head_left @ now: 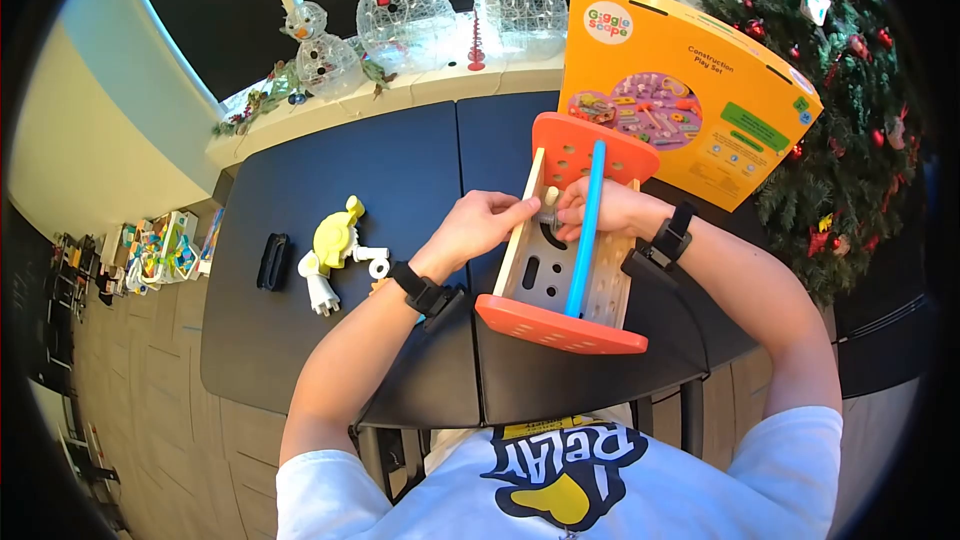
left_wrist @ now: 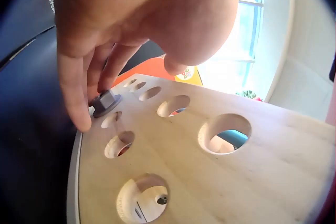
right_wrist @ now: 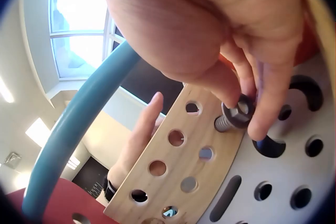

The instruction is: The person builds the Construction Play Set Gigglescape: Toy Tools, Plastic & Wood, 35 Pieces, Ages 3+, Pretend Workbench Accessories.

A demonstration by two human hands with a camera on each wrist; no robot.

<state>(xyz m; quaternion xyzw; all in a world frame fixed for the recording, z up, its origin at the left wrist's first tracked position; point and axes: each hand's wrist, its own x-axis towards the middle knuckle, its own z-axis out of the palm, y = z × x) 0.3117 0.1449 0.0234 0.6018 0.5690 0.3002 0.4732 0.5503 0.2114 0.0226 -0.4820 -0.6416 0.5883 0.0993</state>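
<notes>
A toy toolbox with red end panels (head_left: 562, 325), perforated wooden sides (left_wrist: 273, 161) and a blue bar (head_left: 587, 230) stands on the table. Inside it, my right hand (head_left: 608, 208) pinches a grey bolt (right_wrist: 239, 112) between thumb and fingers, its threaded shaft pointing at the wooden side (right_wrist: 181, 155). My left hand (head_left: 478, 228) is at the outer face of that side; in the left wrist view its fingers (left_wrist: 79, 103) touch a grey hexagonal piece (left_wrist: 106, 102) lying against the wood, the thumb apart. Whether the shaft enters a hole is unclear.
A yellow and white toy (head_left: 335, 240) and a black tray (head_left: 273, 261) lie at the left of the table (head_left: 400, 140). An orange box (head_left: 690, 90) stands behind the toolbox, beside a decorated tree (head_left: 840, 120). Small pieces lie partly hidden by my left forearm.
</notes>
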